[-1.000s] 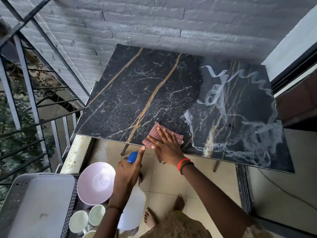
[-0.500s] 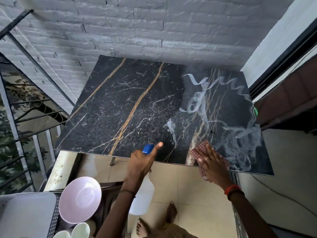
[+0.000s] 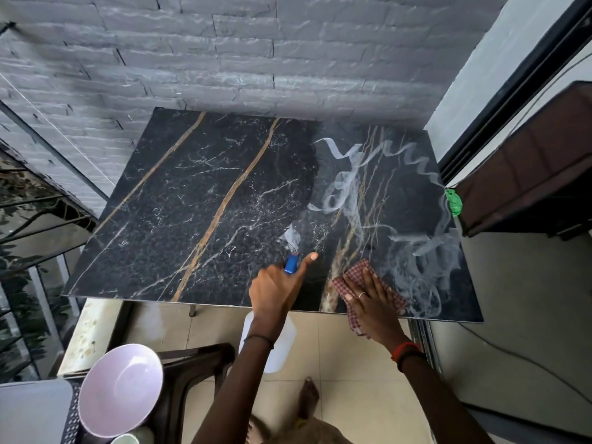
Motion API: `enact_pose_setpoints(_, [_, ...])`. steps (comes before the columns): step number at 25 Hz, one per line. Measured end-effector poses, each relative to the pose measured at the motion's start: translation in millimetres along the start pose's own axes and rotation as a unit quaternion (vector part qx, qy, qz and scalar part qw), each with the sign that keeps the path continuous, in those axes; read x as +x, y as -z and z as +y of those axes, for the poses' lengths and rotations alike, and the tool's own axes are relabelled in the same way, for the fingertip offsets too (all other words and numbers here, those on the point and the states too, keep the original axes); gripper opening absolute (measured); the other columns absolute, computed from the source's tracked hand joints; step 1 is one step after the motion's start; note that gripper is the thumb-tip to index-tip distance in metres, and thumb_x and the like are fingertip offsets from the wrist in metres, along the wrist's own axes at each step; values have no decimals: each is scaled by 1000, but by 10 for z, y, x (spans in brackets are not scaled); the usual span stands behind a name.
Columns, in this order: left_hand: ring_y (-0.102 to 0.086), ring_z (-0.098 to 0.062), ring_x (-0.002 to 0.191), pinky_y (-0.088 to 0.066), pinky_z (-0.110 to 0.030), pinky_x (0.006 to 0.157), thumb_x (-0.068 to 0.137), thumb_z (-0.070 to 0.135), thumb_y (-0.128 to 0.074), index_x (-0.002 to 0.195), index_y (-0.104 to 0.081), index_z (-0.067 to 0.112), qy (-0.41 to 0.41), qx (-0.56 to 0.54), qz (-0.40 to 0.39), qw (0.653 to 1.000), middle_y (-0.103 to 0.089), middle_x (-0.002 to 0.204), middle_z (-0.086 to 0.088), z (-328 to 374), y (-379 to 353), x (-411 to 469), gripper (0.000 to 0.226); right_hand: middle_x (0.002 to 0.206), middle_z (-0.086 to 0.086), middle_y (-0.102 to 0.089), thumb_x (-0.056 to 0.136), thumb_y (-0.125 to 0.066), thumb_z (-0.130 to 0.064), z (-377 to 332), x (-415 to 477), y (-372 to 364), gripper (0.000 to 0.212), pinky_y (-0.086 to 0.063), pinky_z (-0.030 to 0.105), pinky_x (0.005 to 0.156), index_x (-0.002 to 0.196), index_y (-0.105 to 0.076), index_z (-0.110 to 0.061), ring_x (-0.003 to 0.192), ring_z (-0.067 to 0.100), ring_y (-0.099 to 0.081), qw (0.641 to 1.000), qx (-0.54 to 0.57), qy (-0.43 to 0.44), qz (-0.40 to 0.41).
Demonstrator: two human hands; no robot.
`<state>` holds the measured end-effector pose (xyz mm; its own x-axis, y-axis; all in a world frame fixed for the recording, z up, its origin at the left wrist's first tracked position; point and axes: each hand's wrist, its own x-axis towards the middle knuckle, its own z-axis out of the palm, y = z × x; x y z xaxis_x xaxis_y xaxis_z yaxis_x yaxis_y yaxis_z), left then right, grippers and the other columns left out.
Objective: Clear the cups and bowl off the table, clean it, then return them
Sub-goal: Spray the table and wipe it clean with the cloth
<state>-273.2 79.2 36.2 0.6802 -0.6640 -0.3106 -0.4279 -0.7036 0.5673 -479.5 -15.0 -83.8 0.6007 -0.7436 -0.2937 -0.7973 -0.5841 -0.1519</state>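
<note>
A black marble table (image 3: 198,203) with gold veins carries white foam streaks (image 3: 413,251) on its right half. My right hand (image 3: 371,302) presses flat on a red checked cloth (image 3: 355,277) at the table's near edge, right of centre. My left hand (image 3: 275,290) grips a white spray bottle (image 3: 272,344) with a blue nozzle (image 3: 292,263), its index finger stretched over the nozzle. A pink bowl (image 3: 121,392) lies on a dark chair at the lower left, with the rim of a white cup (image 3: 126,439) just below it.
A grey brick wall (image 3: 256,59) runs behind the table. A dark brown plastic chair (image 3: 185,370) stands at the lower left beside a pale basket (image 3: 32,411). A metal railing (image 3: 32,251) lies to the left. A brown cabinet (image 3: 528,174) and a green object (image 3: 454,201) sit at the right.
My right hand slid the cloth from the table's near middle to the right, then held near the right part. My left hand raised the spray bottle toward the table edge. The view shifted.
</note>
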Motion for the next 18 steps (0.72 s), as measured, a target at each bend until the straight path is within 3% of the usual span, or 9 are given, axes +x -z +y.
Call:
enact_pose_setpoints(2, [-66,-32,71,-57,-39,70,56,98,-11,65,-55,10,-12,23,6,1000,-68,74,-16,41,-26,7,98,159,11,-7,87,-4,-42,20,20,-55,63,-8,54,116,150,-8,-36,146,30,6,1000,-13,4,-16])
enact_pose_setpoints(4, [-66,-32,74,-55,-38,70,56,94,-7,75,-60,7,-14,31,3,999,-67,78,-17,99,-39,-1,104,157,1,11,84,4,-52,24,7,-102,63,5,46,118,145,0,-42,146,21,13,999,43,-22,-5])
enact_pose_setpoints(6, [-65,-34,81,-53,-36,71,66,87,-2,111,-62,6,-7,28,-32,999,-65,88,-17,127,-61,-6,111,158,1,8,85,1,-54,-10,4,-89,62,5,44,116,145,-4,-41,147,21,8,998,58,-32,9])
enact_pose_setpoints(7, [-64,-34,84,-51,-36,71,76,82,-4,131,-53,13,7,1,-40,999,-63,94,-16,128,-80,-17,101,159,5,0,87,-4,-52,-20,-19,-71,61,0,47,116,147,-7,-40,148,24,1,999,44,-26,15])
enact_pose_setpoints(8, [-62,-34,86,-50,-37,74,85,77,-15,136,-47,15,18,-26,-27,999,-61,98,-14,83,-124,-3,87,158,10,-12,90,-12,-48,-13,-32,-63,60,-9,51,114,148,-13,-38,147,29,-9,999,33,-17,15])
enact_pose_setpoints(10, [-59,-31,83,-48,-37,76,76,87,-33,110,-59,10,20,-47,-32,998,-62,96,-10,53,-128,8,89,153,15,-29,91,-25,-43,2,-36,-70,56,-20,55,107,147,-20,-38,141,34,-25,999,42,-2,26])
enact_pose_setpoints(12, [-60,-33,74,-51,-43,73,59,101,-26,92,-63,17,19,-77,-16,997,-65,85,-16,14,-165,35,97,156,11,-22,93,-21,-47,-20,-57,-74,55,-17,56,109,147,-10,-45,143,32,-20,997,63,-9,35])
enact_pose_setpoints(14, [-62,-38,76,-53,-46,74,55,103,-22,91,-63,22,21,-69,-21,997,-62,80,-18,-27,-179,50,99,159,6,-9,90,-11,-54,-30,-17,-50,56,-9,53,114,145,-7,-46,147,29,-9,996,78,-23,44])
enact_pose_setpoints(18, [-63,-36,76,-54,-50,80,58,102,-26,85,-60,14,45,-99,-22,994,-66,83,-17,-222,-181,110,98,157,0,13,81,4,-58,-75,320,135,64,6,47,115,143,1,-45,148,26,5,997,64,-29,28])
